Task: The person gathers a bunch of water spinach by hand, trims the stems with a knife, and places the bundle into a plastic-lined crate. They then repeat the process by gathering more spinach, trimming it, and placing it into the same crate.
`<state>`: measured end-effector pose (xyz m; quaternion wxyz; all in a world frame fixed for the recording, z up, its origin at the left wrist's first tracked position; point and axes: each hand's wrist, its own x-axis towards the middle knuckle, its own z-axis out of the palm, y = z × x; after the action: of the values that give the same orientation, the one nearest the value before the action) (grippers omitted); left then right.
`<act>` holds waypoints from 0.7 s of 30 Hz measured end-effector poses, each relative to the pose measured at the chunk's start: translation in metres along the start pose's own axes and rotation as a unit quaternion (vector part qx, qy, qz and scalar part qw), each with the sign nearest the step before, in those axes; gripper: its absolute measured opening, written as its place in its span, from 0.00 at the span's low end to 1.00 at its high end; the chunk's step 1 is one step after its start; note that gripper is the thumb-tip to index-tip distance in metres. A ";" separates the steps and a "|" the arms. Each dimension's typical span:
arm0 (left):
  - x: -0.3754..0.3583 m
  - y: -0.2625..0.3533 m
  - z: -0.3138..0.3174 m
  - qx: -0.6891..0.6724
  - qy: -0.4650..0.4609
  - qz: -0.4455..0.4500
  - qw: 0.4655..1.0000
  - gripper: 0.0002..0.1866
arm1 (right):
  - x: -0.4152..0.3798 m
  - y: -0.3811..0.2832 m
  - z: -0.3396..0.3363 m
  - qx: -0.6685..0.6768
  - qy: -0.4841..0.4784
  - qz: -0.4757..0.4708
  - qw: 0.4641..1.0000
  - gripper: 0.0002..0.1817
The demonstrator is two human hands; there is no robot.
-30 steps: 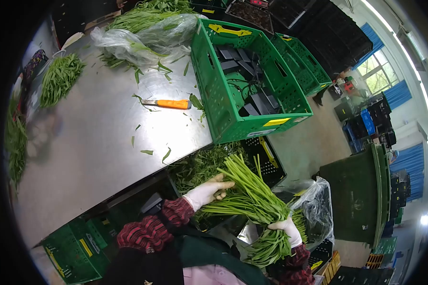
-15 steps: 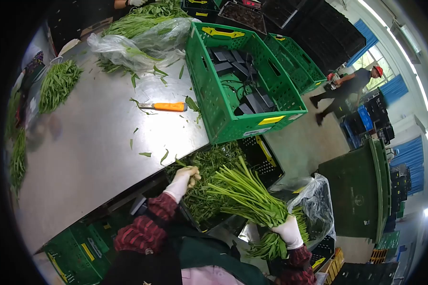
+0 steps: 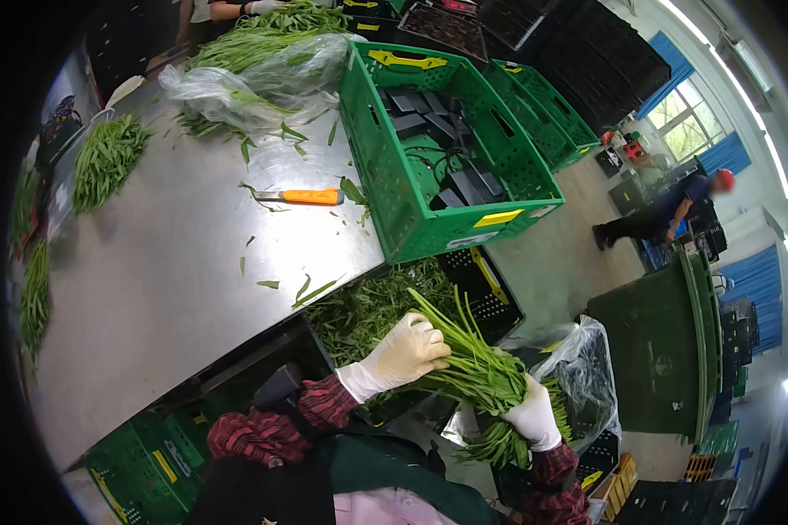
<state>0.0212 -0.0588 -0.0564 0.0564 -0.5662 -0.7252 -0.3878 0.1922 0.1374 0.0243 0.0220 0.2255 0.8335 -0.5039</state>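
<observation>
My right hand (image 3: 531, 418), in a white glove, is wrapped round a bunch of water spinach (image 3: 477, 363), its stems pointing up and away from me. My gloved left hand (image 3: 407, 352) has its fingers curled in a pinch at the left edge of the stems. Below both hands, a black crate (image 3: 486, 289) holds loose trimmed leaves (image 3: 368, 311). More water spinach (image 3: 499, 444) lies under my right hand, beside a clear plastic bag (image 3: 591, 367).
On the metal table (image 3: 166, 280) lie an orange-handled knife (image 3: 311, 197) and leaf scraps. A green crate (image 3: 490, 223) of black devices stands at its edge. Greens (image 3: 109, 162) lie at the far left. A large green bin (image 3: 648, 350) and a walking person (image 3: 674, 206) are to the right.
My left hand has moved right, from above the leaf crate to the stems of the bunch. A long leaf now lies at the table edge. The person in the background has walked on to the right.
</observation>
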 end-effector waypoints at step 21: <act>-0.013 -0.016 -0.029 0.036 0.055 -0.154 0.986 0.25 | 0.005 -0.017 -0.026 -0.547 0.079 -0.285 0.784 0.09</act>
<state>0.0018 -0.0878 -0.0506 0.0561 -0.4237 -0.8129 -0.3957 0.1857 0.1549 0.0499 -0.0685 -0.0328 0.9945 0.0724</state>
